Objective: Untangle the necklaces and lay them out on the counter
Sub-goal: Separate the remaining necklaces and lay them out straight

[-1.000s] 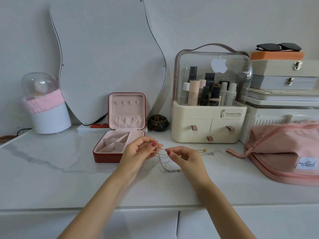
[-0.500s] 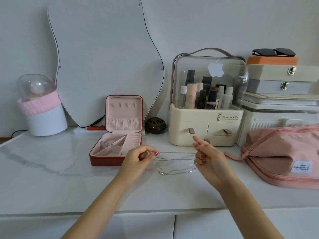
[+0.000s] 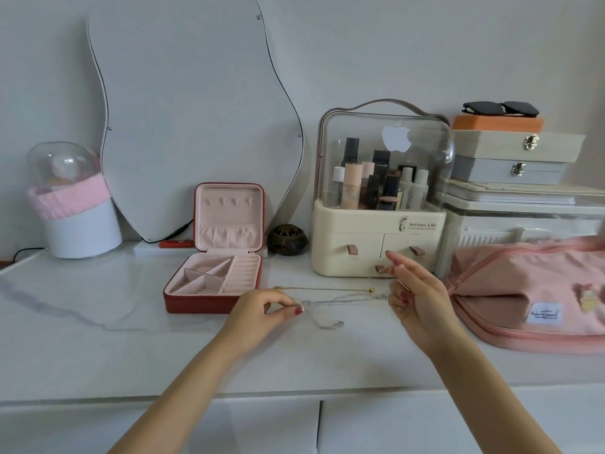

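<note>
A thin gold necklace (image 3: 324, 289) lies straight on the white marble counter (image 3: 98, 348), with a small bead at its right end. Just in front of it a silver necklace (image 3: 347, 301) is stretched between my two hands. A loose part of the silver chain curls on the counter below (image 3: 330, 324). My left hand (image 3: 262, 311) pinches the silver chain's left end between thumb and forefinger. My right hand (image 3: 415, 290) holds the right end with its lower fingers, and its forefinger points up.
An open red jewellery box (image 3: 216, 280) with pink lining stands left of the necklaces. Behind are a wavy mirror (image 3: 196, 119), a dark round burner (image 3: 288, 239) and a cream cosmetics organiser (image 3: 376, 244). A pink pouch (image 3: 530, 290) lies at right, a white pot (image 3: 78, 221) at far left.
My hands have moved apart, drawing the silver chain out sideways. The gold necklace now lies straight on the counter behind it. The tangled bunch has come undone.
</note>
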